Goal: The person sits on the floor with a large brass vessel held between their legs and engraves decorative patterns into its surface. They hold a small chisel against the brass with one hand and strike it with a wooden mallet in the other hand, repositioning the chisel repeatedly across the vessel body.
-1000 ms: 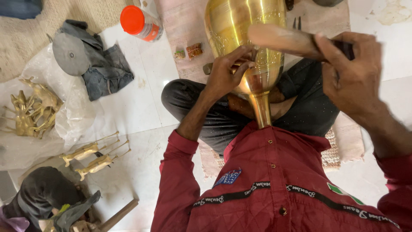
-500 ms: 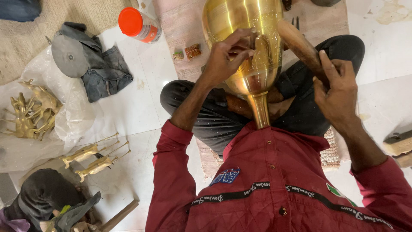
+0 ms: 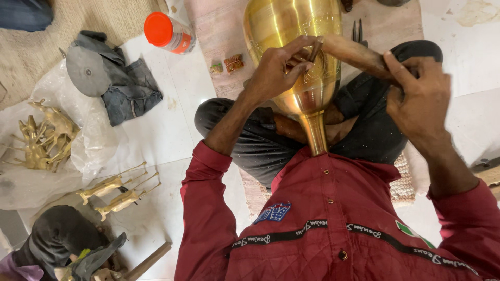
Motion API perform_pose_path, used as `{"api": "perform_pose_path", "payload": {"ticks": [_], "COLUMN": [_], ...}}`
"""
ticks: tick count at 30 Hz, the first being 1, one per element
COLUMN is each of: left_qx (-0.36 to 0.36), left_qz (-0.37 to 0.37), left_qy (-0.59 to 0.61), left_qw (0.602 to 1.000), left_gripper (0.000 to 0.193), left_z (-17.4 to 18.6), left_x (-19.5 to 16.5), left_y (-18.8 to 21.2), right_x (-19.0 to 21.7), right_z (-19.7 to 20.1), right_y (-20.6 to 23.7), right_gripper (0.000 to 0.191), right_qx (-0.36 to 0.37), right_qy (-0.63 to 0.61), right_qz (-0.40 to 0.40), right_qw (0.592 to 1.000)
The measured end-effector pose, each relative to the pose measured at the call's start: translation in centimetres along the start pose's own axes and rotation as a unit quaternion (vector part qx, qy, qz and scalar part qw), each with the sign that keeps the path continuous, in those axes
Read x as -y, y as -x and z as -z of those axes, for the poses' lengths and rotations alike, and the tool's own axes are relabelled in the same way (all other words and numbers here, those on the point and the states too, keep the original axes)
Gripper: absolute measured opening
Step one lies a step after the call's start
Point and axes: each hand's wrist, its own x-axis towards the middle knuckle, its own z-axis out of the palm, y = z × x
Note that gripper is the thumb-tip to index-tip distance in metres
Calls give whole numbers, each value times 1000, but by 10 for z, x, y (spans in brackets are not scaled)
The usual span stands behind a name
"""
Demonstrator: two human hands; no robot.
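Big brass vase (image 3: 294, 57) front and centre, lying tilted across the lap, narrow neck pointing back at the red shirt (image 3: 333, 224), wide belly aimed away over the pinkish mat (image 3: 219, 31). Left hand (image 3: 278, 70) pressed on the vase's belly, fingers pinched tight around a small dark tool tip against the metal. Right hand (image 3: 419, 96) out to the side, well apart from the left, wrapped around the end of a wooden handle (image 3: 359, 54) slanting up to meet the left fingertips on the brass. Both hands clamped, then: left on the tip at the surface, right on the handle's far end. Crossed legs in dark trousers (image 3: 250, 135) underneath, holding up the vase.

Off to the left on the pale floor: a jar with an orange lid (image 3: 169, 32) lying on its side, a grey disc (image 3: 86, 70) on crumpled dark cloth (image 3: 130, 91), clear plastic sheet (image 3: 88, 140) with brass animal figures (image 3: 44, 138) heaped on it. Two more slim brass figures (image 3: 120, 190) nearer, just beside a dark bundle (image 3: 57, 237) at the bottom corner. Two small reddish blocks (image 3: 229, 64) on the mat, near the vase.
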Motion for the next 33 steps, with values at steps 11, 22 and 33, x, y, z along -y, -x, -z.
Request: {"api": "perform_pose_path", "payload": {"ticks": [11, 22, 33], "left_qx": [79, 202, 242], "left_qz": [-28, -93, -86], "left_qy": [-70, -122, -90], "left_qw": [994, 967, 962], "left_gripper": [54, 49, 54], "left_z": [2, 8, 14], "left_x": [-2, -10, -16], "left_y": [-19, -53, -49], "right_x": [0, 10, 35], "right_z": [-3, -58, -78], "right_y": [6, 72, 104], "right_gripper": [68, 70, 65], "right_qx": [-93, -99, -177], "right_qy": [-281, -230, -331], "right_qz": [-26, -115, -182], "right_qw": [955, 961, 909]}}
